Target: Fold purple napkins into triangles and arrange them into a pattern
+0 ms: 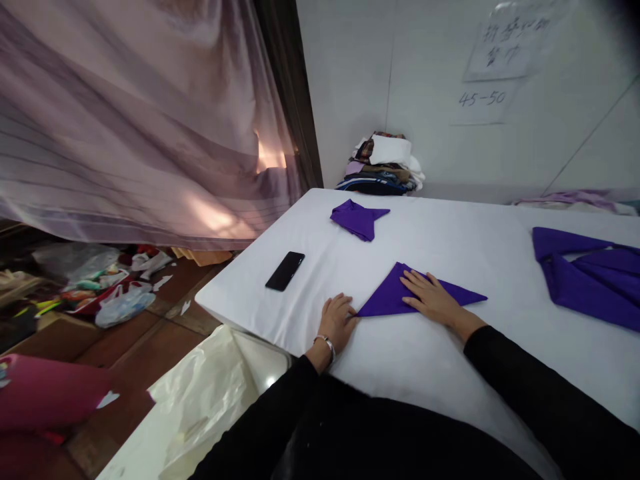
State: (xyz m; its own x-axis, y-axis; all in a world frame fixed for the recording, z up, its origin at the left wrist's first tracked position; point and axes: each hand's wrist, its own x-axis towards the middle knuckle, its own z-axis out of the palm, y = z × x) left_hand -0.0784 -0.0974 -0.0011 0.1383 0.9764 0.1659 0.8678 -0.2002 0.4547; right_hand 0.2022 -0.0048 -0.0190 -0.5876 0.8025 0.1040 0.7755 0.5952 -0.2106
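Observation:
A purple cloth napkin (383,297), folded into a flat triangle, lies on the white-covered table (450,387) in front of me. My right hand (427,297) presses flat on the middle of it, with the fingers spread. At the triangle's left corner rests my left hand (340,320), a bracelet on its wrist. Its fingers lie on the tabletop, slightly bent, and its thumb side touches the tip of the cloth. Further back sits another purple napkin (354,220), folded with pointed ends. More purple cloth (590,280) lies loosely heaped at the right.
A black phone (285,271) lies left of the napkins. Folded clothes (383,167) are piled beyond the far edge, against the wall. A pinkish curtain (150,120) hangs at left. Plastic bags (123,303) and boxes clutter the floor. Handwritten paper signs (510,50) are on the wall.

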